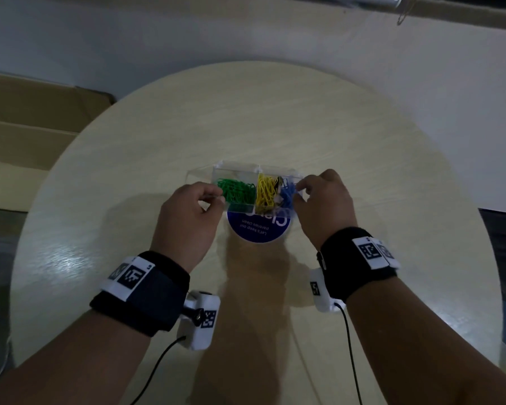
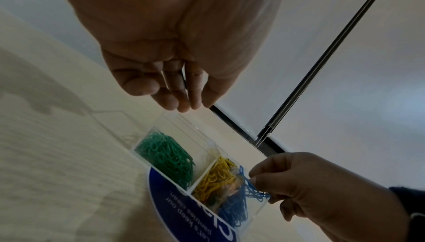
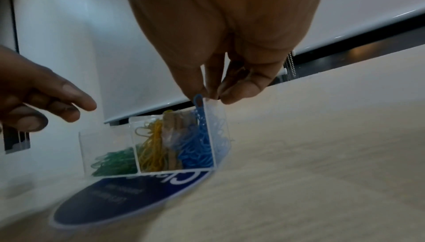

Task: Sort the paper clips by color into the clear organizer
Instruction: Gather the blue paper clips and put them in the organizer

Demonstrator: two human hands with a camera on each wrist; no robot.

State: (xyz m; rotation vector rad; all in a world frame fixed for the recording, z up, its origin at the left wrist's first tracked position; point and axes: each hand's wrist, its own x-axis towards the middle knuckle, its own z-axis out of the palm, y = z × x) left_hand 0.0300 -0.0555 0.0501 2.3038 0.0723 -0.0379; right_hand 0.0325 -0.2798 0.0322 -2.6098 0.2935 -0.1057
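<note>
A clear organizer (image 1: 236,171) stands mid-table with green clips (image 1: 237,192) in its left compartment, yellow clips (image 1: 265,192) in the middle and blue clips (image 1: 287,197) on the right. My right hand (image 1: 300,191) pinches a blue clip (image 3: 198,101) at the top of the organizer's right wall (image 3: 219,118). The left hand (image 1: 214,201) hovers by the organizer's left side, its fingers loosely curled and holding nothing. In the left wrist view its fingertips (image 2: 184,105) hang just above the clear organizer's (image 2: 174,124) far corner.
A round blue printed label (image 1: 254,232) lies under the organizer's near edge. The round pale wood table (image 1: 362,171) stands against a white wall. Cardboard boxes (image 1: 27,127) sit to the left. A blind's bead cord (image 2: 322,64) hangs behind.
</note>
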